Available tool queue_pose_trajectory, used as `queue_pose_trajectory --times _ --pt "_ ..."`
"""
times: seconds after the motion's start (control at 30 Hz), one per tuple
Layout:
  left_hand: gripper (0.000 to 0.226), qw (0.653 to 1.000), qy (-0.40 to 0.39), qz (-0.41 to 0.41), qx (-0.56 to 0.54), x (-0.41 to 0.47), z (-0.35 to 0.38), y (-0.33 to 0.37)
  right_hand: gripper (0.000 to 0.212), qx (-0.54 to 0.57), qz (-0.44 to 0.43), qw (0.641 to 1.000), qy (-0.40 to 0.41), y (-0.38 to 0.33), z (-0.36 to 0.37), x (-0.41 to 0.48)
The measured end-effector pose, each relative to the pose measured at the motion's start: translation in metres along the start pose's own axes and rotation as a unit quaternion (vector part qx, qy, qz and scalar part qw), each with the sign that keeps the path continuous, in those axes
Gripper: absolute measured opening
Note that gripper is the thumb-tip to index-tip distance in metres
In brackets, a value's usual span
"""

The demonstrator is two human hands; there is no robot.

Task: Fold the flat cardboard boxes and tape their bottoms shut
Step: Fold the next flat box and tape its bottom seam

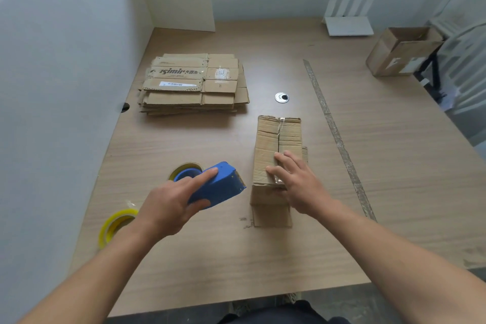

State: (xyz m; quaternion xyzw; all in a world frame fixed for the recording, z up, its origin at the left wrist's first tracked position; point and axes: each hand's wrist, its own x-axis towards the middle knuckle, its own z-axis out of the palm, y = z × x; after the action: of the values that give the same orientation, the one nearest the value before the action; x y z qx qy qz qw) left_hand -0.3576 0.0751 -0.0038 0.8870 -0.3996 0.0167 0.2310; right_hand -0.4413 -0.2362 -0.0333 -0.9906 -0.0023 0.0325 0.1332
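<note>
On the table (368, 166), right of centre, we press the folded box (278, 139) with our right hand (297, 184), fingers straight and spread over the flap seam. Left hand (168, 205) grips the blue tape dispenser (223, 187) just left of it, index finger laid along its top. Flat box stack (194, 84) sits back-left.

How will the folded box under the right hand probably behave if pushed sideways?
Being folded corrugated cardboard, the box is probably light and would slide easily on the smooth table. Its creased top may dent under the right hand. The flap lying on the table might catch.
</note>
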Motion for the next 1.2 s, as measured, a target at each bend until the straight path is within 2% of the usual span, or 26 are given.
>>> queue_pose_trajectory --times 0.07,0.13,0.23,0.33,0.4,0.5,0.57,0.7,0.87,0.97,1.07,1.2 --pt "0.053 0.995 0.051 0.071 0.037 0.002 -0.002 0.001 0.062 -0.025 0.0 0.999 -0.031 0.0 -0.011 -0.001" --pt "0.048 0.988 0.07 0.126 0.064 0.002 -0.003 -0.001 0.062 -0.013 -0.004 1.0 0.009 -0.006 -0.024 -0.004" --pt "0.044 0.979 0.093 0.166 0.077 0.003 -0.004 0.0 0.058 0.138 -0.007 0.985 0.104 -0.029 -0.043 -0.01" --pt "0.045 0.977 0.09 0.18 0.07 0.008 -0.006 0.004 0.059 0.246 -0.021 0.965 0.087 -0.048 -0.052 -0.011" --pt "0.048 0.976 0.079 0.195 0.064 0.011 -0.006 0.007 0.053 0.276 -0.024 0.958 0.07 -0.054 -0.052 -0.009" --pt "0.051 0.975 0.062 0.208 0.053 0.013 -0.007 0.013 0.027 0.296 -0.028 0.95 0.094 -0.059 -0.05 -0.008" --pt "0.052 0.976 0.055 0.203 0.046 0.015 -0.007 0.016 0.012 0.306 -0.012 0.945 0.114 -0.058 -0.047 -0.009" --pt "0.056 0.98 0.016 0.199 0.022 0.018 -0.009 0.025 0.01 0.305 0.037 0.944 0.119 -0.049 -0.045 -0.017" --pt "0.066 0.985 -0.133 0.108 -0.033 0.032 -0.017 0.034 0.012 0.301 0.09 0.942 0.116 -0.037 -0.042 -0.033" --pt "0.073 0.975 -0.202 0.076 -0.044 0.045 -0.019 0.033 0.014 0.3 0.128 0.936 0.128 -0.032 -0.04 -0.044" --pt "0.063 0.969 -0.237 0.031 -0.059 0.049 -0.036 0.021 0.018 0.328 0.196 0.911 0.157 -0.002 -0.046 -0.065" --pt "0.064 0.941 -0.306 -0.04 -0.138 0.063 -0.056 0.012 0.021 0.347 0.242 0.896 0.135 0.02 -0.045 -0.081"
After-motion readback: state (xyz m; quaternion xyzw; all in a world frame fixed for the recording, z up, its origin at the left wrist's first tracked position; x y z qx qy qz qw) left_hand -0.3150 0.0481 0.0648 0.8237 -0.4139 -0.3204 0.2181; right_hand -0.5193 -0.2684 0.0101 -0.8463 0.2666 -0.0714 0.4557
